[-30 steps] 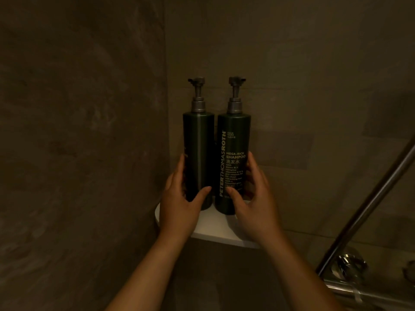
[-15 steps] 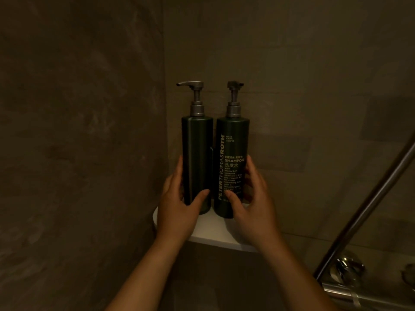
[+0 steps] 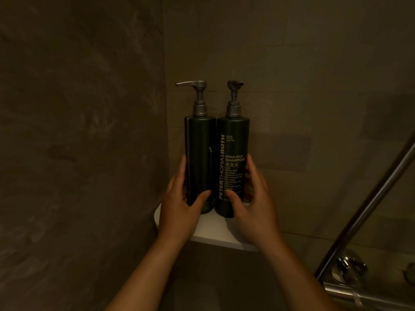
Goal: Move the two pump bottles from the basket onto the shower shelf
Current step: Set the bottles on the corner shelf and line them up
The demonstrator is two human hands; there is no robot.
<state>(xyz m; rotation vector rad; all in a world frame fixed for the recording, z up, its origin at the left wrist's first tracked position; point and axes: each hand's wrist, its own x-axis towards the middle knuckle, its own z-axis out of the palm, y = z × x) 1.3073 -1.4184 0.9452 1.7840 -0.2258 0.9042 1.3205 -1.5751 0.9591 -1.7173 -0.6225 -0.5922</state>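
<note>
2 dark green pump bottles stand upright, side by side and touching, on the white corner shower shelf (image 3: 215, 234). Left bottle (image 3: 199, 158): plain side faces the camera, grey pump spout pointing left toward the side wall. Right bottle (image 3: 233, 158): label facing the camera, reads PETER THOMAS ROTH, MEGA-RICH SHAMPOO, pump spout turned away toward the right-rear. Both bases sit on the shelf near its back corner.

Left hand (image 3: 179, 207) wrapped around the lower part of the left bottle, thumb across the front, fingers on the left side. Right hand (image 3: 253, 205) wrapped around the lower part of the right bottle, thumb on the front over the label's bottom lines, fingers round the right side. Both hands in contact with their bottles; how tight the grip is cannot be told. Bare forearms come up from the bottom edge.

Surroundings: dim brown tiled walls (image 3: 78, 153) meeting in the corner behind the bottles. Slanted metal rail (image 3: 368, 209) at right, chrome tap fitting (image 3: 348, 272) at lower right. Basket not in view.
</note>
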